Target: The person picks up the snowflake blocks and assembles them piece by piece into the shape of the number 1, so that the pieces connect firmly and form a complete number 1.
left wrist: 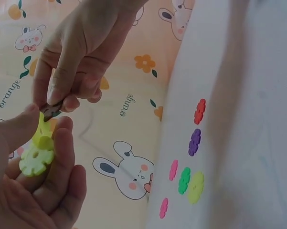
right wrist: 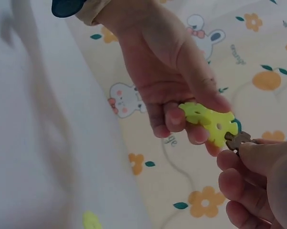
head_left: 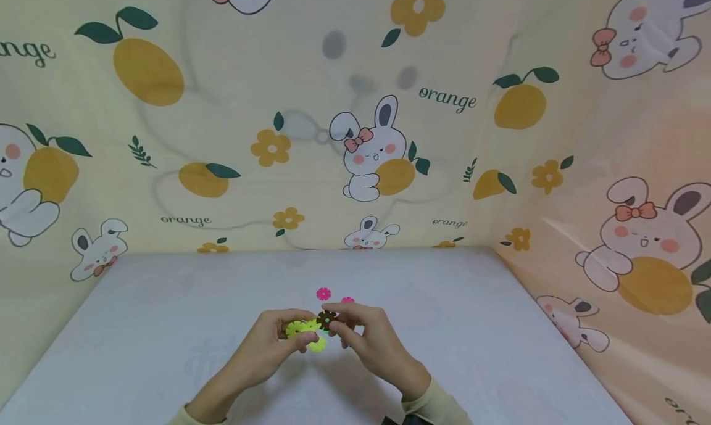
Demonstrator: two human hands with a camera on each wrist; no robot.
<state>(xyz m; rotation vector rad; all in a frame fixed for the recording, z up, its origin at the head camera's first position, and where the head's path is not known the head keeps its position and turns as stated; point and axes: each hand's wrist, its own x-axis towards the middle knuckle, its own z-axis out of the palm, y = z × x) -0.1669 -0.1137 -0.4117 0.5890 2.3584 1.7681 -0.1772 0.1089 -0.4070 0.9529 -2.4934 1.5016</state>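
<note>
Tabletop side edges [head_left: 537, 308] lie well beyond the pinched brown disc [head_left: 323, 321].

A white table [head_left: 472, 345] holds a red disc [left wrist: 199, 111], purple disc [left wrist: 194, 142], green disc [left wrist: 184, 180], yellow disc [left wrist: 196, 187] and two pink discs [left wrist: 173, 170]

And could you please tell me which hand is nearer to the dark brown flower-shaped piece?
The right hand is nearer: it pinches the dark brown flower-shaped piece. The left hand is to the left of it, holding the yellow pieces alongside.
</note>
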